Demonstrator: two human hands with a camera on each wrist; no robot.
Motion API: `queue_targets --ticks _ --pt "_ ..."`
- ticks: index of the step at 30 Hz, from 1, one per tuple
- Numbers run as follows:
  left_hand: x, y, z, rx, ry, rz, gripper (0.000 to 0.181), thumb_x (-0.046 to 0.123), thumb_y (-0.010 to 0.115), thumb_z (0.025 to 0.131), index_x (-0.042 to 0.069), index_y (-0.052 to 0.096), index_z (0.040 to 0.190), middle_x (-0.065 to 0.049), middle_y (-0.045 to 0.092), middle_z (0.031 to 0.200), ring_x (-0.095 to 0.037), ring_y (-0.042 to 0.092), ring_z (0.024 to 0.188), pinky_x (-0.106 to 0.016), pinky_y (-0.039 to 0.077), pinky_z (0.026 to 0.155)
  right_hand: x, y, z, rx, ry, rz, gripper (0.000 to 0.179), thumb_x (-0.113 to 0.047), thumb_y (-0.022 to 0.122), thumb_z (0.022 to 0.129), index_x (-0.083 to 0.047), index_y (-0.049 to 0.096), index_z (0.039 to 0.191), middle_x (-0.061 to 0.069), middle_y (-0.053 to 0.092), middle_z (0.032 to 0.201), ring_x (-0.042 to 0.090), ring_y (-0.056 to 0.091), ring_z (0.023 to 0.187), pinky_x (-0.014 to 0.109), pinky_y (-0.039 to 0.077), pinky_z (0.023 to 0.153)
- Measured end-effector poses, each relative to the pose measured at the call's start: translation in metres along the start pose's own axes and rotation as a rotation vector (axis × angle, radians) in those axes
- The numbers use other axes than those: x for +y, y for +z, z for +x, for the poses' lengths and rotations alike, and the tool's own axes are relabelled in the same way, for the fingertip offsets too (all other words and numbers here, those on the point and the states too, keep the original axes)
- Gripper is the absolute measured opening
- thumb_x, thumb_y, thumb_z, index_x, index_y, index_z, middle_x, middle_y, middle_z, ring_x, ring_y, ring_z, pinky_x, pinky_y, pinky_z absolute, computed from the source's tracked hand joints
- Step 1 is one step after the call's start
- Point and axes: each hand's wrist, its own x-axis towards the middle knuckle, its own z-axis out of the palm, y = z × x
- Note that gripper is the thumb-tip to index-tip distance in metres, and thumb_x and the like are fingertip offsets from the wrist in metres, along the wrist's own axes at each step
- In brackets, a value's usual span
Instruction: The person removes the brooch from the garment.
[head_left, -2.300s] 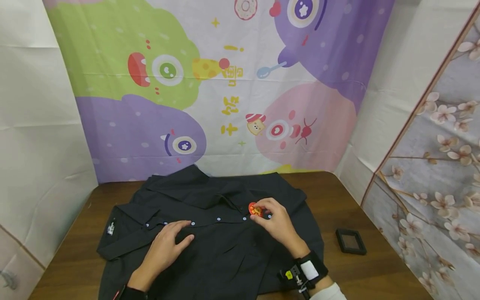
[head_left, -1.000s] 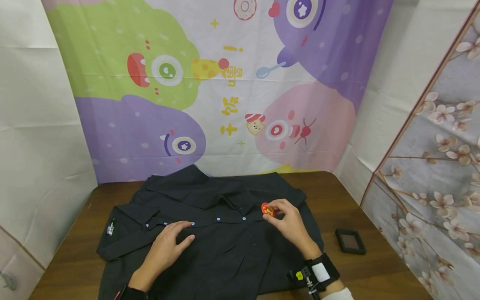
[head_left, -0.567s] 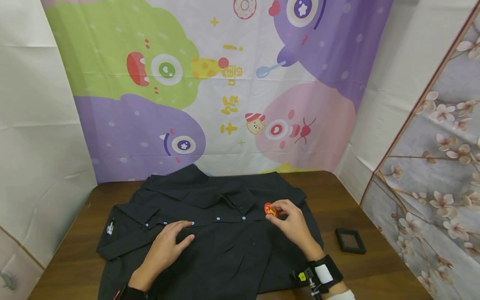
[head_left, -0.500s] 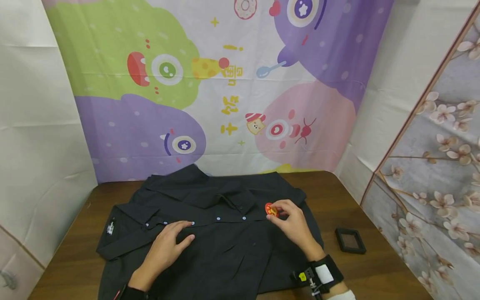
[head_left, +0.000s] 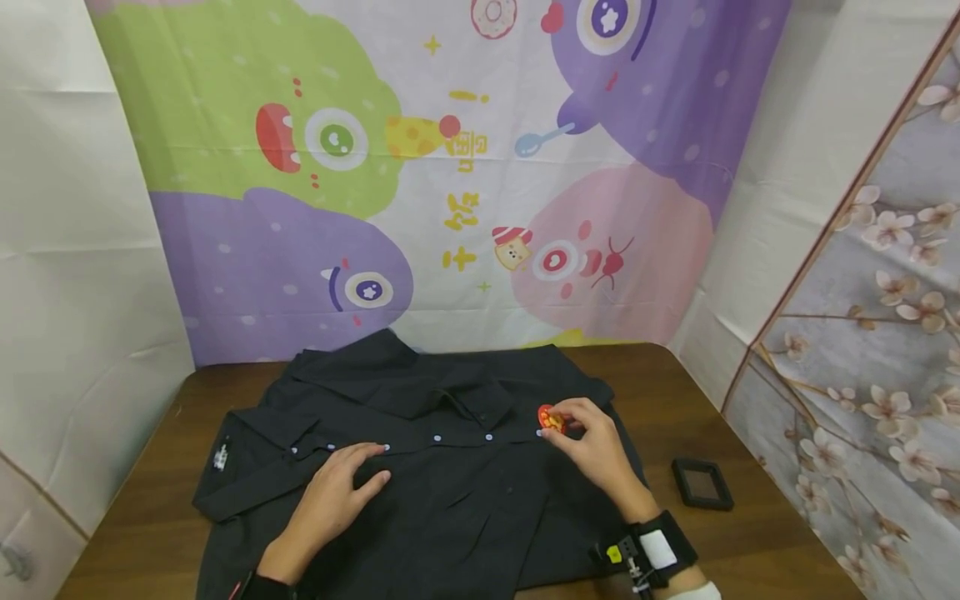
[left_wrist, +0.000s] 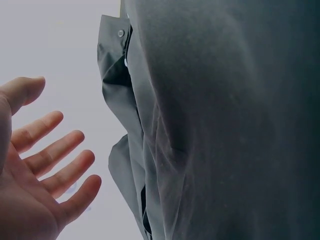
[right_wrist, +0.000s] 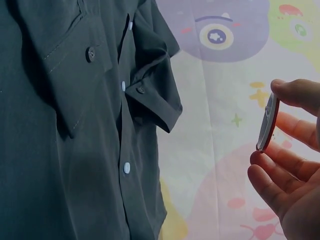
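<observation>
A dark button-up shirt [head_left: 442, 517] is spread over the table, its row of light buttons running left to right. My right hand [head_left: 592, 450] pinches a round red and yellow pin badge [head_left: 550, 418] between thumb and fingers above the shirt's right part. In the right wrist view the badge [right_wrist: 268, 122] shows edge-on, its silvery back towards the shirt. Over the left part of the button row, my left hand [head_left: 333, 492] is held with fingers loosely extended, fingertips near a button. The left wrist view shows that hand [left_wrist: 50, 170] spread and holding nothing.
A small black square frame [head_left: 679, 482] lies on the wooden table [head_left: 757, 542] to the right of the shirt. Behind the table hangs a cartoon-print cloth [head_left: 465, 317]. A floral panel [head_left: 885, 350] stands along the right side.
My right hand has carried the badge to the right across the shirt, more slowly of late. A button now shows beside the badge. My left hand has stayed in place.
</observation>
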Motion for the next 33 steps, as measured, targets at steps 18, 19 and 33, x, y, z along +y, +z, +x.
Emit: queue_targets --ticks 18,19,33 --pt "0.001 -0.001 0.001 -0.027 -0.012 0.005 0.036 0.025 0.069 0.091 0.010 0.066 0.123 -0.013 0.063 0.130 -0.035 0.055 0.124 -0.057 0.042 0.104 0.006 -0.009 -0.005 0.028 0.013 0.008 0.030 -0.010 0.086 0.071 -0.005 0.072 0.097 0.009 0.068 0.100 0.022 0.065 0.087 0.035 0.058 0.073" --pt "0.002 -0.002 0.000 -0.030 -0.014 0.003 0.036 0.026 0.069 0.091 0.010 0.066 0.123 -0.013 0.063 0.130 -0.035 0.055 0.125 -0.056 0.042 0.104 0.006 -0.009 -0.005 0.028 0.015 0.009 0.030 -0.010 0.086 0.071 -0.005 0.072 0.097 0.009 0.068 0.100 0.022 0.065 0.087 0.036 0.058 0.073" --pt "0.003 -0.001 0.000 -0.038 -0.016 -0.009 0.038 0.025 0.069 0.091 0.009 0.065 0.124 -0.013 0.062 0.131 -0.035 0.053 0.126 -0.058 0.041 0.105 0.015 -0.015 -0.010 0.060 0.010 -0.014 0.029 -0.008 0.086 0.070 -0.006 0.072 0.096 0.007 0.069 0.098 0.021 0.065 0.085 0.033 0.058 0.072"
